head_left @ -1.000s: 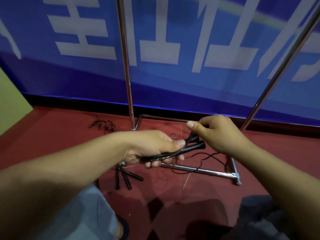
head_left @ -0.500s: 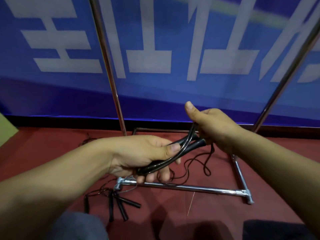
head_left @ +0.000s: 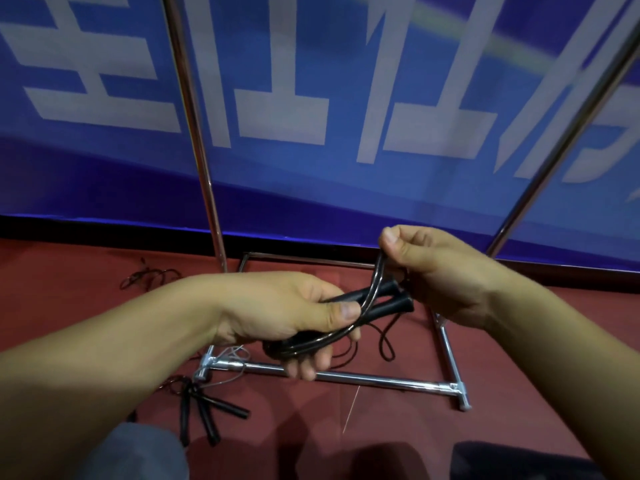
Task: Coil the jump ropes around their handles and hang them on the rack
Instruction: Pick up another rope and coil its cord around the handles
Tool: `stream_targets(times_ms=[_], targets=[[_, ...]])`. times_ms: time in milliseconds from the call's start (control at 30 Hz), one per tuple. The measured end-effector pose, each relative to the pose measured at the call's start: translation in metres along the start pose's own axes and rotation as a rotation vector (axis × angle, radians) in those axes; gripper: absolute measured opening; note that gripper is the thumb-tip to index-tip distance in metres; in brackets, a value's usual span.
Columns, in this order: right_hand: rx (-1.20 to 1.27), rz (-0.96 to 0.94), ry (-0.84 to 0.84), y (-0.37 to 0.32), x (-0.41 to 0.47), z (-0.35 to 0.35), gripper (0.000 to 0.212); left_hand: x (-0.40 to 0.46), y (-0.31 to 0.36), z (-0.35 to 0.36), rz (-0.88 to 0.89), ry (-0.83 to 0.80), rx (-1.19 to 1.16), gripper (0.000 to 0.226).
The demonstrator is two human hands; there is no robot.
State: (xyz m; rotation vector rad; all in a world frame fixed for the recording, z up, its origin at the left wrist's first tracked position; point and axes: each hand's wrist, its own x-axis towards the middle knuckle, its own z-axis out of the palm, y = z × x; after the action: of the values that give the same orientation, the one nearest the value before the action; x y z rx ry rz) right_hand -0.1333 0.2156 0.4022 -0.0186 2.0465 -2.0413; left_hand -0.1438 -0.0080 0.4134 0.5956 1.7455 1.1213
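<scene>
We grip both handles [head_left: 377,301] in left hand [head_left: 277,313]; right hand [head_left: 436,271] pinches rope [head_left: 375,275]; cord looks light, springy, slick, so wrap tight near handle ends.

Blue banner wall [head_left: 346,188] with large white characters above dark red floor [head_left: 69,271].

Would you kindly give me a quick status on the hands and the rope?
Left hand grips both handles. Right hand pinches rope above them. Nothing hung on rack; more ropes on floor.
</scene>
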Motion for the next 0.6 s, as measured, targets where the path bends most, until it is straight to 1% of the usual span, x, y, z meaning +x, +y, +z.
stream_targets(times_ms=[67,167,267,333,400,500,600], targets=[[-0.092,-0.028,0.079,0.002,-0.004,0.004,0.031,0.004,0.000,0.003,0.037,-0.041,0.007,0.037],[-0.203,-0.039,0.137,0.005,-0.010,0.005,0.037,0.007,0.002,0.007,0.081,-0.085,-0.031,0.035],[-0.260,-0.015,0.120,0.009,-0.016,0.002,0.036,0.007,0.002,0.009,0.102,-0.126,-0.059,0.033],[-0.279,0.000,0.104,0.012,-0.019,0.001,0.036,0.007,0.004,0.010,0.117,-0.119,-0.057,0.033],[-0.305,0.023,0.107,0.015,-0.022,-0.002,0.034,0.007,0.006,0.012,0.139,-0.049,-0.050,0.032],[-0.316,0.062,0.148,0.016,-0.027,-0.006,0.028,0.010,0.010,0.014,0.192,0.123,-0.044,0.020],[-0.276,0.059,0.160,0.017,-0.029,-0.008,0.031,0.013,0.010,0.015,0.226,0.273,-0.077,0.019]])
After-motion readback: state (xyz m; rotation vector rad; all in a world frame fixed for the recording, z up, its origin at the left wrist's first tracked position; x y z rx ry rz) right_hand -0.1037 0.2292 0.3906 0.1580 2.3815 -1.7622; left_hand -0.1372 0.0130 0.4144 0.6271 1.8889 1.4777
